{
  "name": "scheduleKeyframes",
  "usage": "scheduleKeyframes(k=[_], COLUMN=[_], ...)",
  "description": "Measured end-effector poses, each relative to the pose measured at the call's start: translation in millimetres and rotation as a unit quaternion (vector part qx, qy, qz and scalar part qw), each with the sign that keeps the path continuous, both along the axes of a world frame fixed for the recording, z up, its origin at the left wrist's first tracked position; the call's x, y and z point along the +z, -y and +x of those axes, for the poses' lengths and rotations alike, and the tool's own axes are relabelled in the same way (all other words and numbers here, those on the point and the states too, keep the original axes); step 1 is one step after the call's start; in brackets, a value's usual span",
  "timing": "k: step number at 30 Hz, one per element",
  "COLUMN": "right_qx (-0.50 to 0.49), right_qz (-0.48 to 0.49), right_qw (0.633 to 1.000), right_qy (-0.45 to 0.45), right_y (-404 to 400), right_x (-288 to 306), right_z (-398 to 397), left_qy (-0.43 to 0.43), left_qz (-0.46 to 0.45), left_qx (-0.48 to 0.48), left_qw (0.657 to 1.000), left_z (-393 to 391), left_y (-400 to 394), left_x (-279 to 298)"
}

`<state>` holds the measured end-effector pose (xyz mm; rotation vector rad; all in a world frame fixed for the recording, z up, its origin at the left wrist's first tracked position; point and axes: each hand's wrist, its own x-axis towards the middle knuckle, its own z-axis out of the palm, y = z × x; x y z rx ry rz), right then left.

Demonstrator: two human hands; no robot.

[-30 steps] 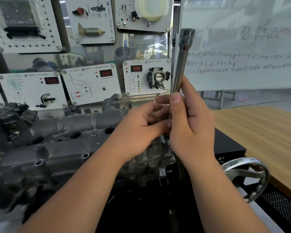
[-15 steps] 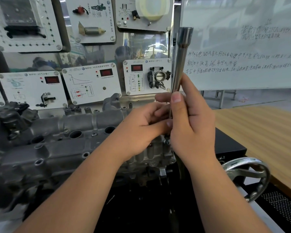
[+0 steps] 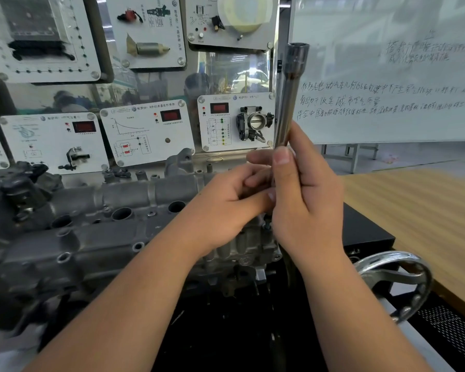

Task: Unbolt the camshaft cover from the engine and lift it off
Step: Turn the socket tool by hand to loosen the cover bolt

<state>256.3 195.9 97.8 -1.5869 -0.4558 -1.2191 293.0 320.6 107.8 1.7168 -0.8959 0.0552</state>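
Note:
The grey cast camshaft cover [image 3: 86, 218] lies across the engine [image 3: 242, 253] at left, with several round plug holes along its top. A long steel socket extension bar [image 3: 289, 98] stands almost upright over the cover's right end. My right hand [image 3: 306, 194] grips the bar's lower part, thumb along the shaft. My left hand [image 3: 231, 208] pinches the bar just below, fingers curled against my right hand. The bar's lower tip and the bolt under it are hidden behind my hands.
White training panels with displays and a throttle body [image 3: 255, 124] hang behind the engine. A whiteboard [image 3: 387, 76] stands at the right rear, a wooden table [image 3: 419, 224] to the right. A chrome handwheel [image 3: 395, 280] sticks out near my right forearm.
Almost nothing differs; both hands keep the same grip on the bar, which has shifted very slightly.

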Motion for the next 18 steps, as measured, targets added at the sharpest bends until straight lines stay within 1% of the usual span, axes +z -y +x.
scheduleKeyframes(k=[2, 5, 10, 14, 16, 18], right_qx=[0.006, 0.037, 0.0, -0.019, -0.017, -0.002], right_qz=[0.008, 0.023, 0.045, 0.008, -0.01, -0.006], right_qw=[1.0, 0.999, 0.999, 0.999, 1.0, 1.0], right_qy=[0.013, 0.008, -0.023, -0.025, -0.023, -0.021], right_y=[-1.1, -2.7, -2.7, -2.6, -0.7, 0.2], right_x=[-0.4, 1.3, 2.7, 0.8, 1.2, 2.0], right_z=[0.5, -1.4, -2.6, -2.6, -1.9, -1.4], left_qy=[0.015, 0.043, 0.051, 0.014, -0.012, -0.015], left_qz=[0.013, 0.017, 0.017, -0.01, -0.021, -0.018], left_qx=[0.006, 0.031, 0.064, 0.024, -0.004, -0.012], left_qw=[1.0, 0.998, 0.997, 1.0, 1.0, 1.0], left_z=[1.2, 2.4, 2.6, 1.9, 1.5, 1.1], left_y=[0.5, 0.6, 3.4, 1.1, -0.5, -0.5], left_x=[-0.3, -0.8, -2.6, -1.6, -0.5, 0.1])
